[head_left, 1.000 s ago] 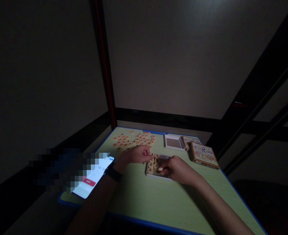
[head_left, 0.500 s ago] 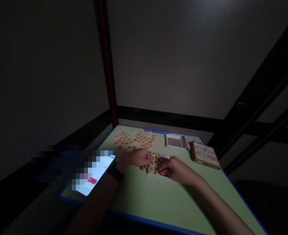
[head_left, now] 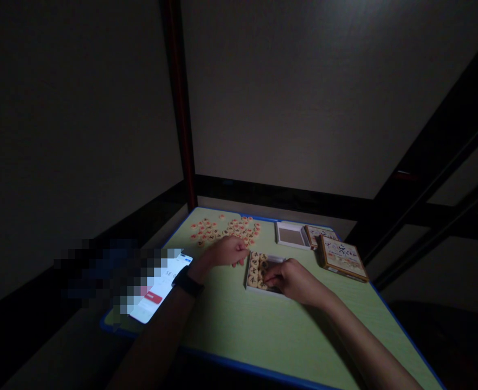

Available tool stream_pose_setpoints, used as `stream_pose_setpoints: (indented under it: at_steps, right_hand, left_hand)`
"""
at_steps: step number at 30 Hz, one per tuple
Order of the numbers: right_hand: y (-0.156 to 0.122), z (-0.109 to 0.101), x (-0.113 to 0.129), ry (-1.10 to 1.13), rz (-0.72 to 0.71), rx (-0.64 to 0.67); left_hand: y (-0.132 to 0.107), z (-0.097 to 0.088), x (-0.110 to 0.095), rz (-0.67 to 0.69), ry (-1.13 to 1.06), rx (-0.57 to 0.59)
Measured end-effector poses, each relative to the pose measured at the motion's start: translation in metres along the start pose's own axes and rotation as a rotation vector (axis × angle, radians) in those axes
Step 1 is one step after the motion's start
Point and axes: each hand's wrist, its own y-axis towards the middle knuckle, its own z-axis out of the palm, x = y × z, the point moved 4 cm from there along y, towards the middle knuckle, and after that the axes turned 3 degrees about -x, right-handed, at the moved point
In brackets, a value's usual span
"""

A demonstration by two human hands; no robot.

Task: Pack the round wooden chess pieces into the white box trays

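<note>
**pieces_guy:** What's the setup like, surface-wise?

**tablewatch:** It's a small green table point(head_left: 239, 325) with blue edging, in a pretty dim room. There's a plain pale wall point(head_left: 304, 97) behind it and a red post point(head_left: 178, 108) going up at the far left corner. A dark rail point(head_left: 283, 196) runs along the back, and dark slanted beams point(head_left: 434, 146) are off to the right.

**pieces_guy:** And the hands?

**tablewatch:** A shallow tray point(head_left: 277, 259) sits mid-table with rowed pieces point(head_left: 256, 268) in it. The right hand point(head_left: 291, 279) is over the tray, fingers bent down with the tips on those pieces. Can't tell if one's pinched.

The left hand point(head_left: 226, 252) is just left of the tray, knuckles up and fingers curled under. It's at the near edge of the loose pieces point(head_left: 223, 230). Can't tell if it's got anything in it.

**pieces_guy:** Room to move?

**tablewatch:** The near half is bare green.
- **Left edge:** a lit phone point(head_left: 161, 284) lies there, close to the black wristband point(head_left: 188, 281).
- **Far right:** an empty white box point(head_left: 291, 235) and two printed lids point(head_left: 342, 257), the nearer one close to the right edge.
- **Far left corner:** the loose pieces spread almost into it.
</note>
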Motion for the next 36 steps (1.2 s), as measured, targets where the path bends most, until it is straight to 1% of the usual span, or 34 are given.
stream_pose_setpoints:
  at_steps: [2, 3, 4, 5, 6, 9, 12, 15, 18, 21, 23, 25, 28, 32, 36]
  right_hand:
    - [0.0, -0.003, -0.003, -0.02, 0.025, -0.03]
    - [0.0, -0.005, -0.005, -0.03, 0.044, -0.057]
    - [0.0, -0.008, -0.007, -0.04, 0.066, -0.09]
    - [0.001, -0.01, -0.009, -0.05, 0.087, -0.126]
    - [0.001, -0.012, -0.011, -0.059, 0.105, -0.161]
    - [0.001, -0.016, -0.015, -0.089, 0.133, -0.243]
    - [0.001, -0.017, -0.018, -0.091, 0.136, -0.286]
    - [0.001, -0.018, -0.019, -0.078, 0.135, -0.32]
    - [0.0, -0.02, -0.02, -0.083, 0.141, -0.351]
    - [0.0, -0.021, -0.018, -0.09, 0.142, -0.366]
    - [0.0, -0.022, -0.017, -0.093, 0.138, -0.37]
    - [0.0, -0.022, -0.015, -0.092, 0.13, -0.375]
    - [-0.001, -0.023, -0.014, -0.1, 0.128, -0.391]
    - [-0.001, -0.023, -0.013, -0.109, 0.143, -0.388]
    - [-0.001, -0.022, -0.014, -0.104, 0.137, -0.382]
  left_hand:
    - [0.003, -0.019, 0.005, -0.033, 0.137, -0.31]
    - [0.003, -0.028, 0.008, -0.062, 0.22, -0.441]
    - [0.003, -0.034, 0.011, -0.09, 0.302, -0.532]
    - [0.003, -0.038, 0.014, -0.107, 0.381, -0.578]
    - [0.003, -0.039, 0.016, -0.111, 0.455, -0.587]
    - [0.004, -0.036, 0.023, -0.096, 0.632, -0.518]
    - [0.005, -0.028, 0.028, -0.064, 0.702, -0.467]
    - [0.006, -0.023, 0.027, 0.013, 0.696, -0.432]
    - [0.007, -0.024, 0.025, 0.077, 0.669, -0.378]
    - [0.006, -0.031, 0.023, 0.063, 0.641, -0.404]
    - [0.006, -0.032, 0.021, 0.055, 0.623, -0.421]
    - [0.005, -0.026, 0.018, 0.087, 0.592, -0.377]
    - [0.003, -0.011, 0.012, 0.145, 0.577, -0.315]
    - [-0.002, 0.004, 0.006, 0.143, 0.618, -0.306]
    - [-0.005, 0.01, 0.002, 0.112, 0.632, -0.285]
